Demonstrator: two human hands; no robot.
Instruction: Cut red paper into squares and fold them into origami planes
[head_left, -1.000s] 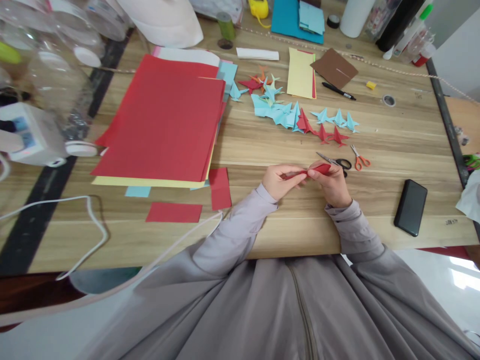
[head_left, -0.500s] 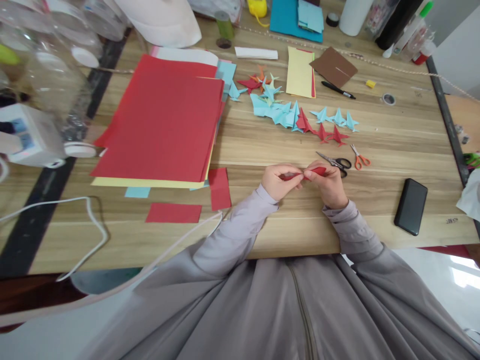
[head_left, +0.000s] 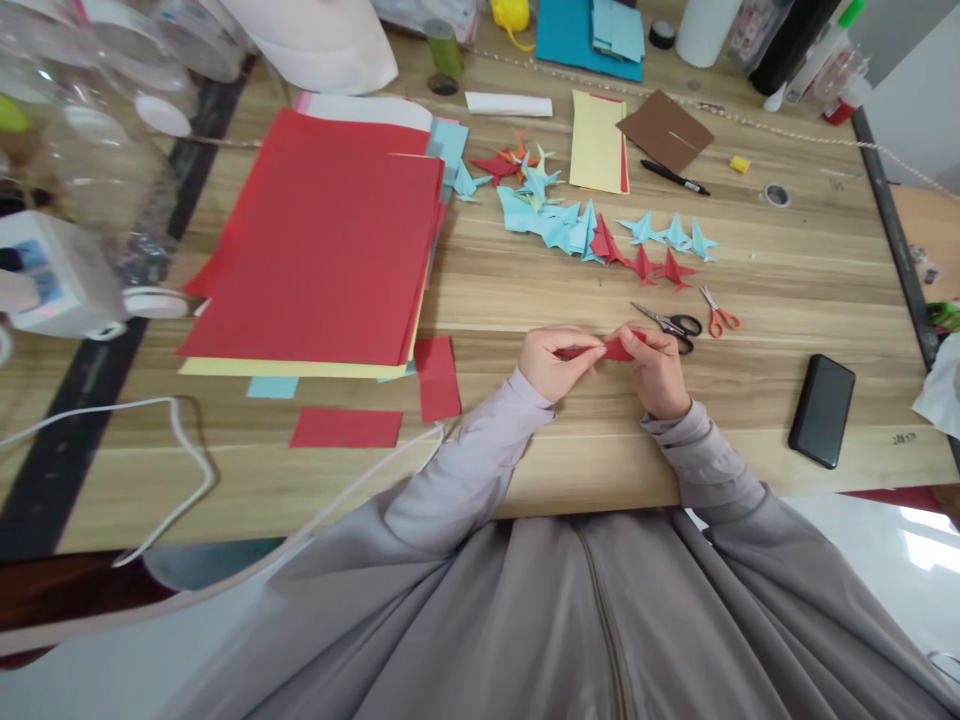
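Between my two hands is a small piece of folded red paper [head_left: 618,349], held just above the wooden table. My left hand [head_left: 559,362] pinches its left end between thumb and fingers. On the other end, my right hand [head_left: 658,370] is closed, thumb on top. Fingers cover much of the paper, so its full shape is hidden. Black-handled scissors [head_left: 681,325] lie right behind my right hand, with small orange-handled scissors [head_left: 721,318] beside them. Farther back lie red paper cranes [head_left: 646,266], light-blue paper cranes [head_left: 676,234] and a bunch of mixed-colour ones [head_left: 536,182].
At left lies a stack of red sheets [head_left: 330,250], with cut red rectangles [head_left: 346,428] near it. A black phone [head_left: 822,411] rests at right. Behind are yellow paper [head_left: 595,142], a brown sheet [head_left: 666,130] and a pen [head_left: 675,178]. A white cable [head_left: 180,440] crosses the front left.
My right thumb and fingers have shifted on the folded red paper, and more of its flat face shows between my hands. My left hand keeps its pinch.
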